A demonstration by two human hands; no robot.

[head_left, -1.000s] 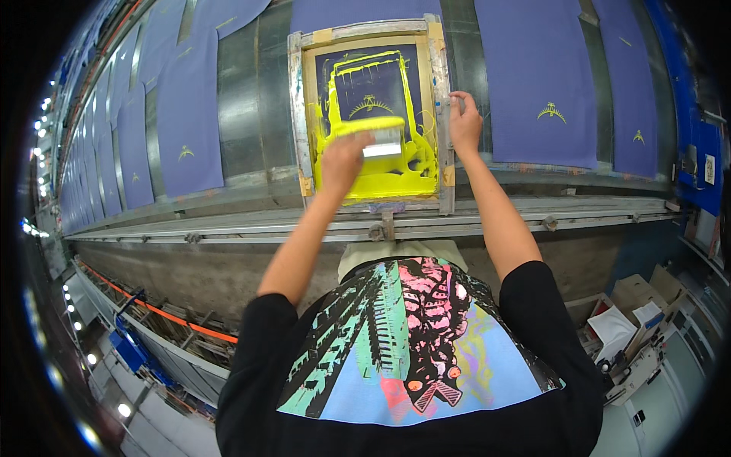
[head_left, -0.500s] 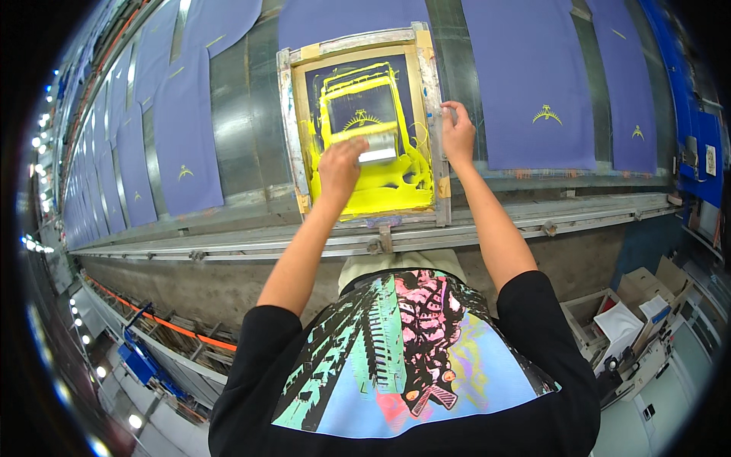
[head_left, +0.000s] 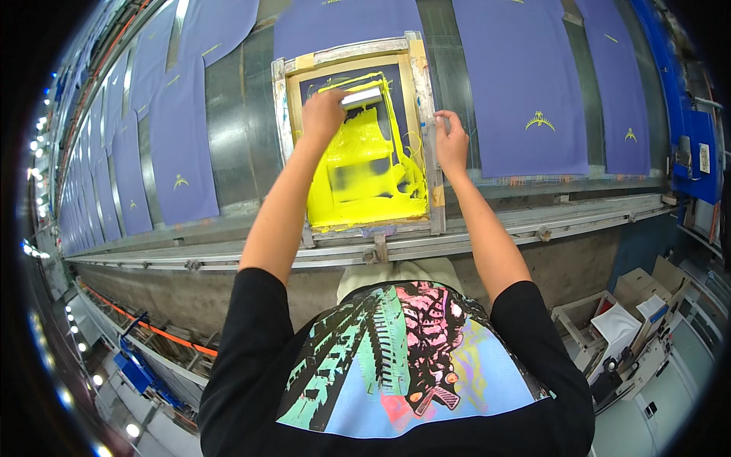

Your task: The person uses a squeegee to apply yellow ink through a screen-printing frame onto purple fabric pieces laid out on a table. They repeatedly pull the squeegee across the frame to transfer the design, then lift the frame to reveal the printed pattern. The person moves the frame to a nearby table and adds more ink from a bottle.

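My left hand is closed around one end of a squeegee with a pale, shiny blade. The squeegee lies across the far part of a printing screen, whose wooden frame is patched with tape and stained. Bright yellow ink covers much of the mesh, thickest at the near end, with a blurred darker patch in its middle. My right hand is at the frame's right rail, fingertips by its outer edge. Its thumb and bent forefinger stand apart, with nothing seen between them.
Purple fabric panels lie along the long table on both sides, several bearing small yellow emblems. A metal rail with clamps runs along the near edge. Blue machinery stands at far right; cardboard boxes are at lower right.
My left hand has pushed the squeegee away from me, from the screen's middle to its far part. Yellow ink now covers the mesh where the emblem showed. My right hand stays by the rail.
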